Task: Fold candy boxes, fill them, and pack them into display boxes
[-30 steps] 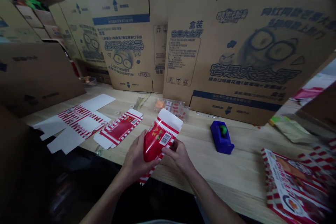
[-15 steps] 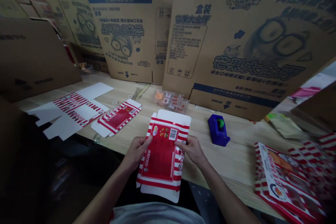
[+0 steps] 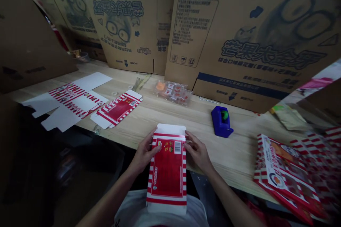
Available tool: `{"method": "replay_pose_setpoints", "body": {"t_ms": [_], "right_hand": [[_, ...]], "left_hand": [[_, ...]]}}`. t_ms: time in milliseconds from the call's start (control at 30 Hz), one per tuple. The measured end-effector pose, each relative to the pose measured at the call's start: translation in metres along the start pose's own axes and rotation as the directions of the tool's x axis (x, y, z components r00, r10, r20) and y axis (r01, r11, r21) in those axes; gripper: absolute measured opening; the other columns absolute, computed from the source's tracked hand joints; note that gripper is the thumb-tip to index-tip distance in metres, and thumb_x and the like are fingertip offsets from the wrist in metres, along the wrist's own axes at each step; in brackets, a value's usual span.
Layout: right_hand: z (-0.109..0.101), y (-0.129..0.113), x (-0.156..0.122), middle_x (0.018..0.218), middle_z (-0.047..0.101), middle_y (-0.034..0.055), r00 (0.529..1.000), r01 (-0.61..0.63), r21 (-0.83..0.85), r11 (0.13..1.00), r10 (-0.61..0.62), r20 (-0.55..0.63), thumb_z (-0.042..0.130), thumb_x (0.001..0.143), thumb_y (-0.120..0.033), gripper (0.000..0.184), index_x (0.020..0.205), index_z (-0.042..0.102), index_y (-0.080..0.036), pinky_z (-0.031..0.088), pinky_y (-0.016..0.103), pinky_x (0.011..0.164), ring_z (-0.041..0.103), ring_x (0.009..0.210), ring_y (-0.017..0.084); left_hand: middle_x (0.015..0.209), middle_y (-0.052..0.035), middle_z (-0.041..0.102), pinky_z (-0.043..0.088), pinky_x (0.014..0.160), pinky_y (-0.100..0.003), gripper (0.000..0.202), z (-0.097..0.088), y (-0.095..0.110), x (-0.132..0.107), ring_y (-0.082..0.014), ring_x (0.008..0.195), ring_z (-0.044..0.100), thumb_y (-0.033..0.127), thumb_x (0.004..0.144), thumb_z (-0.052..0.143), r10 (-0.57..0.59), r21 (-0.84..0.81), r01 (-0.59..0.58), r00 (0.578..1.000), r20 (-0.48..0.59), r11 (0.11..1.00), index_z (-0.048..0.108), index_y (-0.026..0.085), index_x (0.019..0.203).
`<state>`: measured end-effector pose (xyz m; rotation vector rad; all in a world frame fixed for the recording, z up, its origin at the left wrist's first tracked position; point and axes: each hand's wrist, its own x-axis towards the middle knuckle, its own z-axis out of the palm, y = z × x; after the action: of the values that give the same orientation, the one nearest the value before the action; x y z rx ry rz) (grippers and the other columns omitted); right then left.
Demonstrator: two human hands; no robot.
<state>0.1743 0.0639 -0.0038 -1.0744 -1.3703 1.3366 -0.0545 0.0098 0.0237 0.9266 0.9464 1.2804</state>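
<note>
A red-and-white striped carton (image 3: 167, 173) with white end flaps is held upright between my hands, its printed panel facing me and its lower end against my shirt. My left hand (image 3: 145, 151) grips the left edge, thumb lying on the panel. At the right edge my right hand (image 3: 197, 151) has its fingers by the top corner, curled against the side. A second striped carton (image 3: 119, 108), folded flat, lies to the left on the table. Beyond it is an unfolded carton blank (image 3: 71, 103), white side partly showing.
A blue tape dispenser (image 3: 222, 122) with green tape stands right of centre. A clear pack of sweets (image 3: 172, 92) lies near the large cardboard boxes (image 3: 197, 35) at the back. Striped filled cartons (image 3: 287, 177) are stacked at right, beside a pale packet (image 3: 290, 117).
The carton has come closer to my body and straightened up, its sides opened out more squarely. Both hands have shifted toward its top end. My view has tilted downward.
</note>
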Motion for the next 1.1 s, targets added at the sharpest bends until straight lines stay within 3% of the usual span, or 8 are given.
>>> {"method": "replay_pose_setpoints", "body": {"t_ms": [100,233,400,533,667,833,967,1100], "right_hand": [[-0.007,0.002,0.009,0.101,0.071,0.0083,0.998,0.056,-0.105,0.993,-0.057,-0.006,0.069,0.079,-0.042,0.031,0.102,0.073,-0.021,0.053,0.038,0.085,0.065,0.092,0.023],[-0.011,-0.001,0.020,0.093,0.070,0.0070,0.997,0.083,-0.064,0.995,-0.083,0.008,0.073,0.075,-0.041,0.021,0.081,0.075,-0.021,0.051,0.034,0.081,0.064,0.088,0.021],[-0.015,-0.015,0.031,0.081,0.067,0.0011,0.967,-0.185,0.172,0.968,0.148,0.206,0.082,0.065,-0.036,0.052,0.112,0.065,-0.024,0.051,0.028,0.068,0.063,0.073,0.016],[-0.017,-0.022,0.031,0.082,0.068,0.0037,0.924,-0.232,0.106,0.967,0.185,0.336,0.079,0.070,-0.039,0.034,0.096,0.071,-0.019,0.050,0.029,0.072,0.063,0.076,0.017],[-0.018,-0.023,0.025,0.086,0.066,0.0048,0.967,0.004,-0.026,1.000,0.003,0.256,0.072,0.078,-0.042,0.023,0.087,0.074,-0.021,0.050,0.028,0.071,0.062,0.080,0.017],[-0.016,-0.026,0.010,0.106,0.066,0.0099,0.931,0.272,-0.216,0.938,-0.199,0.306,0.058,0.090,-0.037,0.023,0.102,0.073,-0.023,0.049,0.033,0.087,0.061,0.102,0.021],[-0.010,-0.029,0.005,0.091,0.069,0.0081,0.946,0.268,-0.292,0.918,-0.194,0.258,0.060,0.089,-0.036,0.021,0.086,0.074,-0.021,0.051,0.031,0.075,0.064,0.085,0.020],[-0.009,-0.039,0.012,0.083,0.072,0.0063,0.973,0.109,-0.298,0.948,-0.040,0.228,0.073,0.075,-0.033,0.015,0.084,0.073,-0.020,0.052,0.031,0.068,0.066,0.076,0.021]], "left_hand": [[0.120,-0.0087,0.066,0.053,0.087,-0.033,0.052,-0.001,0.001,0.008,-0.0236,0.103,0.064,0.033,0.077,0.073,-0.035,0.044,0.037,0.997,-0.062,0.998,0.060,0.022,0.125],[0.091,-0.0057,0.073,0.050,0.076,-0.025,0.026,-0.004,0.003,0.028,-0.0185,0.086,0.065,0.036,0.065,0.079,-0.084,0.021,0.092,0.968,-0.235,0.996,0.073,0.014,0.078],[0.060,0.0002,0.064,0.046,0.050,-0.026,0.028,-0.011,0.015,0.055,-0.0146,0.051,0.058,0.021,0.047,0.080,-0.330,-0.074,0.323,0.935,-0.132,0.943,0.064,0.015,0.070],[0.059,-0.0014,0.063,0.044,0.047,-0.026,0.025,-0.013,0.018,0.062,-0.0149,0.048,0.057,0.012,0.044,0.075,-0.406,-0.053,0.404,0.912,-0.054,0.913,0.065,0.012,0.068],[0.062,-0.0022,0.065,0.044,0.056,-0.022,0.016,-0.013,0.014,0.052,-0.0120,0.056,0.058,0.018,0.053,0.076,-0.320,-0.018,0.320,0.944,-0.084,0.947,0.069,0.012,0.066],[0.095,-0.0088,0.071,0.048,0.076,-0.026,0.020,-0.017,0.013,0.036,-0.0199,0.090,0.063,0.029,0.069,0.075,-0.072,0.270,0.063,0.997,0.025,0.961,0.076,0.015,0.082],[0.074,-0.0073,0.070,0.046,0.063,-0.025,0.020,-0.016,0.015,0.035,-0.0185,0.071,0.062,0.033,0.074,0.069,-0.015,0.476,-0.010,0.999,0.049,0.879,0.074,0.015,0.070],[0.073,-0.0058,0.071,0.043,0.060,-0.024,0.011,-0.010,0.027,0.039,-0.0172,0.066,0.061,0.026,0.070,0.071,0.070,0.621,-0.121,0.992,0.106,0.774,0.076,0.018,0.075]]}}
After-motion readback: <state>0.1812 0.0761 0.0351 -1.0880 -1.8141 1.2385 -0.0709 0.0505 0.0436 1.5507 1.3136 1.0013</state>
